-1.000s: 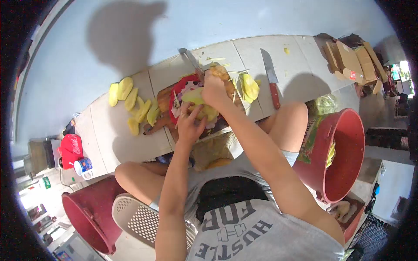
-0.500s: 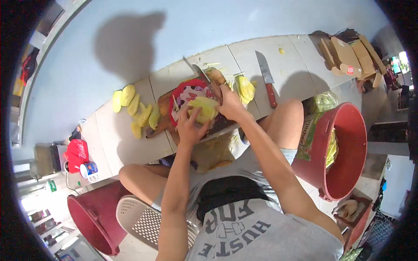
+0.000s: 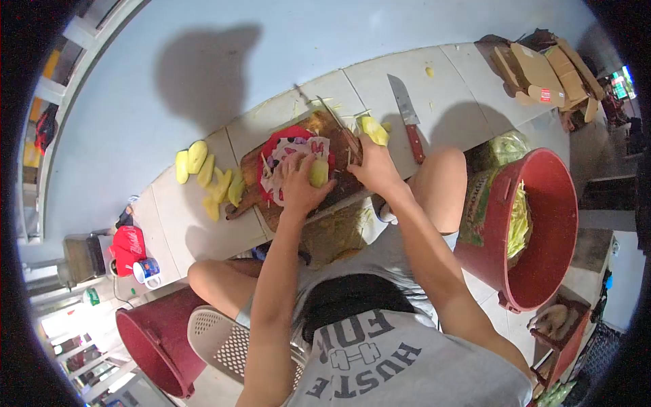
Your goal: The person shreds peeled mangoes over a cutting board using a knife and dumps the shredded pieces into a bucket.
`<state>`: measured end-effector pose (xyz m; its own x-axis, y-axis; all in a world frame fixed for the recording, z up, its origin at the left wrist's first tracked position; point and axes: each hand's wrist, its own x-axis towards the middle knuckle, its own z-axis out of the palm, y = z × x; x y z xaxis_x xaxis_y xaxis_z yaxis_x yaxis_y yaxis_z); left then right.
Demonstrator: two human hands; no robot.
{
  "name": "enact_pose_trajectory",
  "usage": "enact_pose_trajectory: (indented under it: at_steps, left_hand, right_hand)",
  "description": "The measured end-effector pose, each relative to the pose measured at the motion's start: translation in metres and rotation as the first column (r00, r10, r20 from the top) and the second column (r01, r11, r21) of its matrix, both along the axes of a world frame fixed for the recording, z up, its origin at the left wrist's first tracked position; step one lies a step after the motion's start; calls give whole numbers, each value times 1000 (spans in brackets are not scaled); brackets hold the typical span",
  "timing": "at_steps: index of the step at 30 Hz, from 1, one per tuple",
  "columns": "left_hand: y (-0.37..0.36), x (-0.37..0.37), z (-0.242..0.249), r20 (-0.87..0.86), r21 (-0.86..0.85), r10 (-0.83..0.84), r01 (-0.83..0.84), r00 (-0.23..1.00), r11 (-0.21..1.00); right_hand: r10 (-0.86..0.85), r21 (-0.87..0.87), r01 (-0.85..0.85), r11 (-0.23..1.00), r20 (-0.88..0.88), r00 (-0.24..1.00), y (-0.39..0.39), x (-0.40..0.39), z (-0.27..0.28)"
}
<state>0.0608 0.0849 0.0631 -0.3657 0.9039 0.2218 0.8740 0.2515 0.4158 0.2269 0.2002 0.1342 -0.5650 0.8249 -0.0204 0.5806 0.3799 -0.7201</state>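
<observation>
My left hand (image 3: 303,182) is curled around a peeled pale-green fruit piece (image 3: 319,173), pressing it on a patterned cloth (image 3: 298,148). The cloth lies over a red item (image 3: 277,144) on the wooden cutting board (image 3: 251,166). At the board's right side, my right hand (image 3: 376,168) is closed around the lower end of a kitchen knife's handle (image 3: 348,139); its blade points up and away, and the grip is partly hidden. Just beyond my right fingers sits another yellow-green fruit piece (image 3: 374,130). Thin shreds lie around the board.
Peeled fruit pieces (image 3: 205,169) lie left of the board. A second, red-handled knife (image 3: 412,129) rests to the right. A red bucket (image 3: 542,230) holds shreds; another red bucket (image 3: 159,339) stands at lower left. A mug (image 3: 146,271) and cardboard boxes (image 3: 536,74) are farther out.
The fruit piece has turned in my left hand and sits lower against the cloth. My right hand and the knife have shifted right, away from the fruit. The view has moved slightly.
</observation>
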Motion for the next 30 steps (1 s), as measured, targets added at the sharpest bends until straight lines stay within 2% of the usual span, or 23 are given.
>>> enact_pose_trajectory:
  at_steps: [2, 5, 7, 8, 11, 13, 14, 16, 18, 20, 22, 26, 28, 30]
  left_hand:
    - [-1, 0, 0, 69, -12, -11, 12, 998, 1000]
    - [1, -4, -15, 4, 39, 21, -22, 1000, 999]
    - [-3, -10, -14, -57, 121, -104, 110, 993, 986]
    - [-3, -10, -15, -61, 121, -106, 112, 993, 986]
    - [-3, 2, -6, -77, 110, -11, 19, 997, 994]
    - [2, 4, -7, -114, 13, 48, -47, 992, 999]
    - [1, 1, -6, -114, 17, 54, -52, 992, 999]
    - [-5, -9, -10, 17, 97, -60, 58, 998, 994]
    - [-5, -13, -12, 9, 133, -63, 61, 998, 989]
    - [-14, -12, -15, 13, 155, -66, 64, 998, 986]
    - [-13, -9, 1, -102, 80, -173, 181, 980, 980]
    - [-16, -26, -15, -12, 150, -105, 106, 994, 983]
    - [-17, -31, -16, -156, 78, -357, 372, 921, 925]
    - [-18, -35, -12, -93, 90, -369, 377, 925, 922]
  right_hand:
    - [-53, -109, 51, 993, -19, 998, -3, 7, 5]
    - [-66, -96, 61, 994, -50, 997, -6, 6, -1]
    - [-59, -109, 54, 993, -40, 997, -7, 6, 5]
    - [-56, -124, 52, 991, -29, 998, -8, 6, 6]
    - [-56, -76, 51, 996, -77, 995, -8, 10, -4]
    - [-62, -48, 58, 997, -82, 995, -10, 8, -10]
    - [-72, -22, 70, 997, -86, 994, -11, 8, -12]
    - [-67, -52, 63, 997, -77, 995, -10, 12, -11]
    - [-68, -87, 62, 994, -70, 995, -7, 13, -12]
    - [-55, -38, 52, 998, -90, 994, -8, 14, -17]
    - [-52, -61, 46, 997, -92, 994, -11, 11, -13]
    - [-22, -102, 4, 995, -175, 984, -17, 9, -6]
    - [19, -132, -34, 991, -112, 993, -20, 9, 5]
    - [60, -161, -68, 985, -54, 997, -23, 7, 8]
